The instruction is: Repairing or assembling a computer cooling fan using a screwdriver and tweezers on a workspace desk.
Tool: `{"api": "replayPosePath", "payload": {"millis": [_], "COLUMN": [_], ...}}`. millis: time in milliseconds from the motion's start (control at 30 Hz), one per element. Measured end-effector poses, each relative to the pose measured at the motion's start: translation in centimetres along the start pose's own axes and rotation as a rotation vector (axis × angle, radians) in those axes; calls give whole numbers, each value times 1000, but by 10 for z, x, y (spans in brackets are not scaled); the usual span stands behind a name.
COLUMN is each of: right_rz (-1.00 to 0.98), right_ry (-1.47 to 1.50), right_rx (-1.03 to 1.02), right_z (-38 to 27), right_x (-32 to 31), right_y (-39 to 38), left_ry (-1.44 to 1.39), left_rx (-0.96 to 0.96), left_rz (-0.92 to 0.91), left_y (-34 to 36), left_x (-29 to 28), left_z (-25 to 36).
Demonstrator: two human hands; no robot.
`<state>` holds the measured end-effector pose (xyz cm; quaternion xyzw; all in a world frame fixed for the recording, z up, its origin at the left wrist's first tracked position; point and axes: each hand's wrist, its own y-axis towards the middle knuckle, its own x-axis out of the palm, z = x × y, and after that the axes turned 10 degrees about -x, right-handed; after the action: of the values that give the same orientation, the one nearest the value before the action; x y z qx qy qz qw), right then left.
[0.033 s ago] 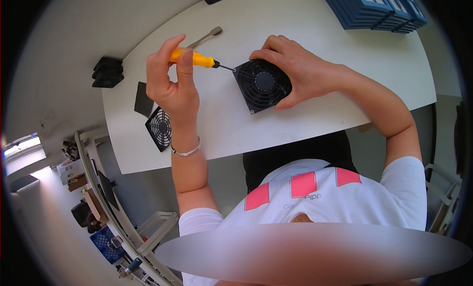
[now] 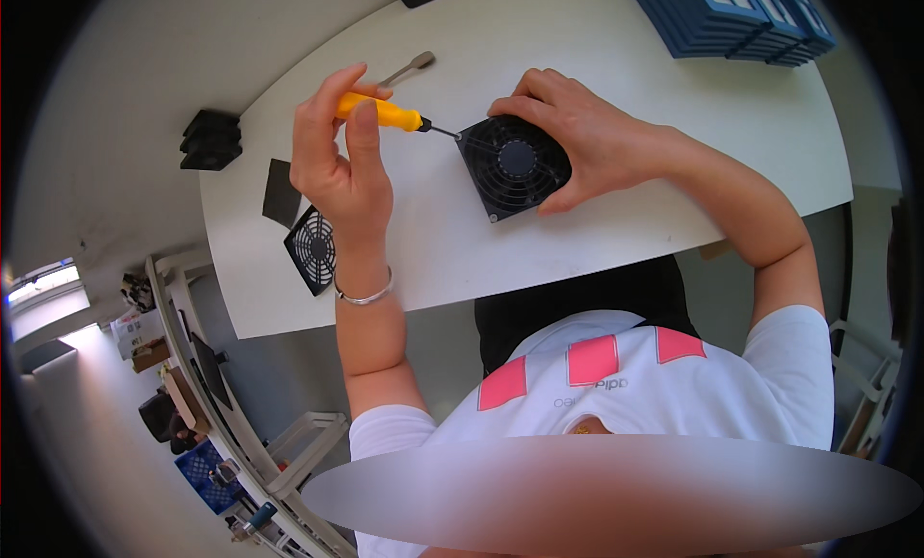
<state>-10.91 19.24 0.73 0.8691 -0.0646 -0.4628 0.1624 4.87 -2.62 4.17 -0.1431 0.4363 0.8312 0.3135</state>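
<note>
My left hand [image 2: 342, 164] grips a screwdriver [image 2: 397, 116] by its yellow handle, thumb on one side and fingers on the other. Its thin dark shaft points right, and the tip meets a small screw at the fan's upper left corner. A square black cooling fan [image 2: 517, 158] with a round hub and ringed guard stands on the table under my right hand [image 2: 597, 139]. The thumb and fingers of that hand clasp its far and near sides at the right. Another screw shows at the fan's near left corner.
Left of my wrist lie a black fan guard [image 2: 314, 248] and a dark flat square sheet [image 2: 281, 192]. A flat-ended metal tool [image 2: 416, 63] rests beyond my left hand. Black square parts [image 2: 210, 140] are stacked by the table's left edge. Blue bins [image 2: 712, 24] stand far right on the white table [image 2: 433, 250].
My left hand has shifted slightly right, and its fingers sit a little differently on the screwdriver handle. The fan and my right hand stay put.
</note>
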Motion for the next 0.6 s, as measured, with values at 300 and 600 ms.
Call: {"api": "replayPosePath", "payload": {"millis": [300, 600], "right_rz": [-23, -5], "right_ry": [14, -10], "right_rx": [39, 16], "right_z": [-4, -3], "right_x": [1, 2], "right_y": [1, 0], "left_ry": [-425, -339], "left_rx": [116, -58], "left_rz": [-165, 111], "left_y": [5, -3], "left_x": [5, 17], "left_z": [4, 15]}}
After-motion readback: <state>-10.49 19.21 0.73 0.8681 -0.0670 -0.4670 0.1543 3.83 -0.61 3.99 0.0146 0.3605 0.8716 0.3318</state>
